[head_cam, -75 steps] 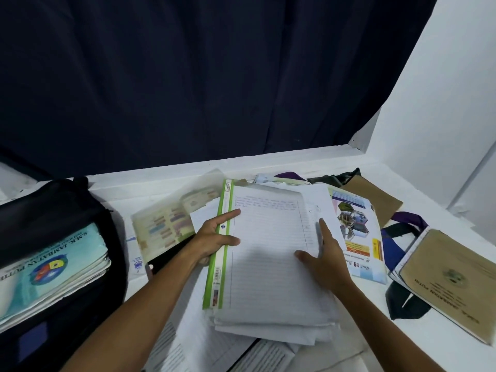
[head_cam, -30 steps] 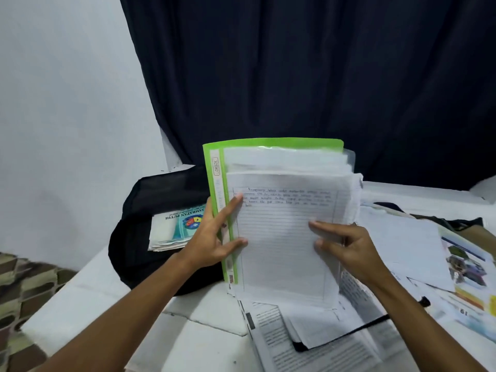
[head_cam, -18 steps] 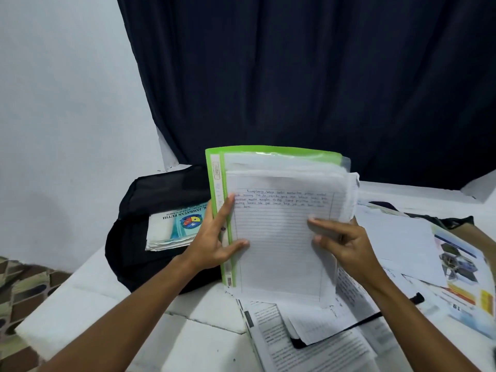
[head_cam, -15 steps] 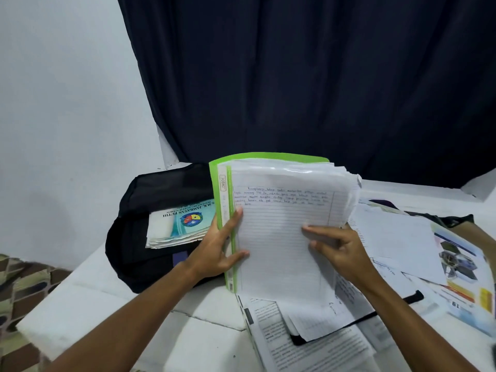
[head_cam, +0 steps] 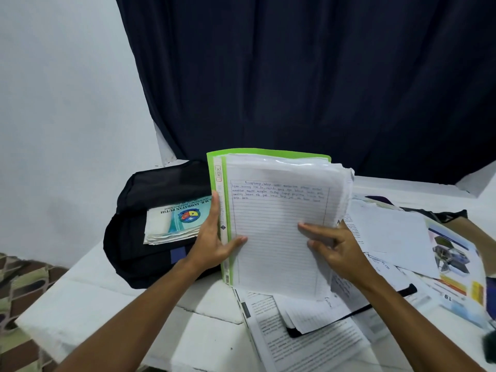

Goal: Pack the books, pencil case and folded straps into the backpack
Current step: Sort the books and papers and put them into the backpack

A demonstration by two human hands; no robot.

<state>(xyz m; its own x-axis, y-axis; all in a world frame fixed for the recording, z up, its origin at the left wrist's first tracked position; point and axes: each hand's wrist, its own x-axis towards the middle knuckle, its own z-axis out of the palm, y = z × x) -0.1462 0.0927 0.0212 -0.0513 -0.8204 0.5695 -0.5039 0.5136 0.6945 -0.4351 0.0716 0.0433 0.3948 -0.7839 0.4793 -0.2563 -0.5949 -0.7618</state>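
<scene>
Holding a green folder (head_cam: 273, 224) upright above the tabletop (head_cam: 112, 299), we grip it with both hands. Our left hand (head_cam: 214, 242) clasps the spine edge, thumb curled onto the front sheet and fingers reaching up behind the green strip. Our right hand (head_cam: 332, 242) pinches the loose right side of the thick stack of lined paper, fingers spread across the top page, which carries a few handwritten lines near its head. The folder's bottom edge sits just over the scattered papers (head_cam: 308, 342) lying in front of us.

Left of the folder lies the black backpack (head_cam: 128, 237), open, with a light blue book (head_cam: 174, 218) already inside it, its cover crest facing up. The folder's spine edge overlaps the backpack's right side in our view; we cannot tell whether they touch.

To the right, a white sheet (head_cam: 391, 237) lies across other printed pages, and a colourful booklet (head_cam: 456, 259) lies near the tabletop's right side. A dark strap (head_cam: 440, 214) shows beyond the sheet. Behind everything hangs a dark curtain (head_cam: 295, 76), beside a white wall (head_cam: 59, 103).
</scene>
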